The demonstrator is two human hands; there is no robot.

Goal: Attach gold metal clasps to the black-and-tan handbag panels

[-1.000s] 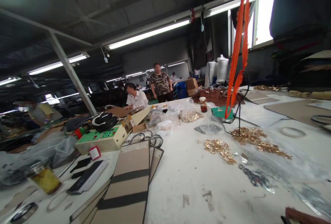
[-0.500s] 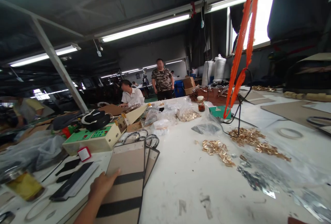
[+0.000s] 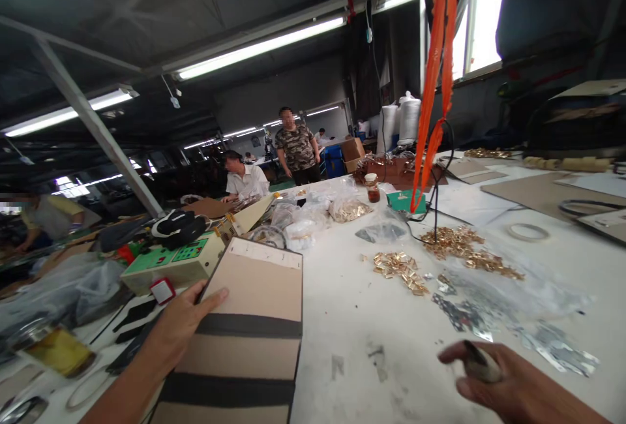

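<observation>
My left hand (image 3: 183, 323) grips the left edge of a beige panel with black bands (image 3: 259, 290), thumb on its face and the other fingers along or behind the edge. The panel is raised and tilted at its far end, where a pale strip runs across it. At the lower right, my right hand (image 3: 508, 378) is curled around a short pale cylindrical object with a dark end (image 3: 482, 364); its exact kind does not show. Loose gold-coloured metal pieces (image 3: 401, 271) and flat silver metal plates (image 3: 464, 316) lie beyond the right hand on the white table (image 3: 342, 319).
On the left stand a beige-green control box (image 3: 171, 261) and a jar of yellow liquid (image 3: 56, 349). An orange strap (image 3: 435, 85) hangs over a green box (image 3: 405, 201). Plastic bags and a small brown bottle (image 3: 372, 189) sit farther back. Several people are across the room.
My left hand now grips the panel, whose far end has risen and shifted right. My right hand has come into view with the pale object. The view has shifted slightly.
</observation>
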